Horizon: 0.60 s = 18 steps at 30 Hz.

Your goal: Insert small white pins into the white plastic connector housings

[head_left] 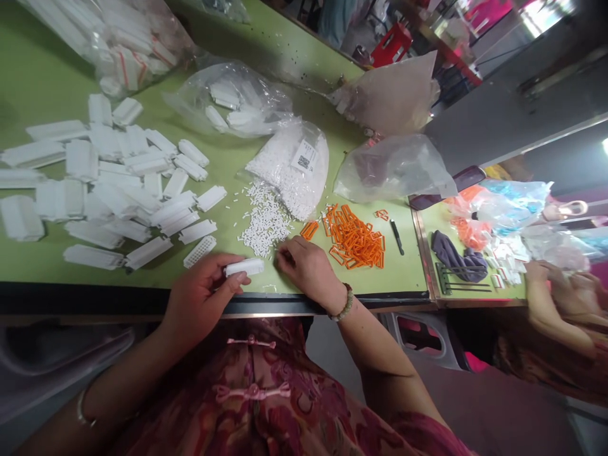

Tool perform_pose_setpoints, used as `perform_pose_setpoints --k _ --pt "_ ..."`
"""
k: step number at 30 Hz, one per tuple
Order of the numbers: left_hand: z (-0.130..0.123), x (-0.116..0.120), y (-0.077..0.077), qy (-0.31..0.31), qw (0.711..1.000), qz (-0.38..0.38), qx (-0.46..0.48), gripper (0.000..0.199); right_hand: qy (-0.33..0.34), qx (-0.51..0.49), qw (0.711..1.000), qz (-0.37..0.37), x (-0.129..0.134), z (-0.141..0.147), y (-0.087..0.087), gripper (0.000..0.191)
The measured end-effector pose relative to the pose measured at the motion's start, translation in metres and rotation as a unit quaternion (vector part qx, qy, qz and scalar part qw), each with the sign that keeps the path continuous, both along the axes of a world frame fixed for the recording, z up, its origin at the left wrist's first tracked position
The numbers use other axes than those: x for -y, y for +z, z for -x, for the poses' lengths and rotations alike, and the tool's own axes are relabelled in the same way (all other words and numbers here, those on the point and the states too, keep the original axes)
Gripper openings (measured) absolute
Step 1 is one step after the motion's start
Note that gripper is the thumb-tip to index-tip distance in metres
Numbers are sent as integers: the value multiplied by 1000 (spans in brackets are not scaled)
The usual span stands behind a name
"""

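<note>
Head view: my left hand (202,297) clamps a white plastic housing (244,267) between thumb and fingers, just over the edge of the green surface (394,272). My right hand (308,269) rests beside a loose heap of white pins (265,218), its fingers (285,254) bunched together; whether they pinch a pin is too small to tell. More housings (109,171) lie scattered to my left, a bag of pins (289,168) sits just beyond the heap, and orange frames (354,237) lie to my right. A co-worker's hands (560,285) show at far right.
</note>
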<state>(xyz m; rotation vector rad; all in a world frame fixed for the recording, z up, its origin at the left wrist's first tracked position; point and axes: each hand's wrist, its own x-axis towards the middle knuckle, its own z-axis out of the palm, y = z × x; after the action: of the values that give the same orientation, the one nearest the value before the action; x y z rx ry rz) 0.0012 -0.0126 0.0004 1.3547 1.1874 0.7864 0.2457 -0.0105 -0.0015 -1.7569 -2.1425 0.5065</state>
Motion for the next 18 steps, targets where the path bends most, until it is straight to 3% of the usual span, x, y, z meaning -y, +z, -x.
perform_pose_setpoints --k 5,7,18 --pt "-4 -1 -3 -4 1000 -2 1 33 20 -230 972 -36 10 5 11 12" --pt "-5 -1 -3 -2 1000 -6 0 32 28 -276 960 -48 15 11 14 13" --pt "-3 0 -13 -6 995 -94 -41 26 64 -218 968 -109 20 25 15 14"
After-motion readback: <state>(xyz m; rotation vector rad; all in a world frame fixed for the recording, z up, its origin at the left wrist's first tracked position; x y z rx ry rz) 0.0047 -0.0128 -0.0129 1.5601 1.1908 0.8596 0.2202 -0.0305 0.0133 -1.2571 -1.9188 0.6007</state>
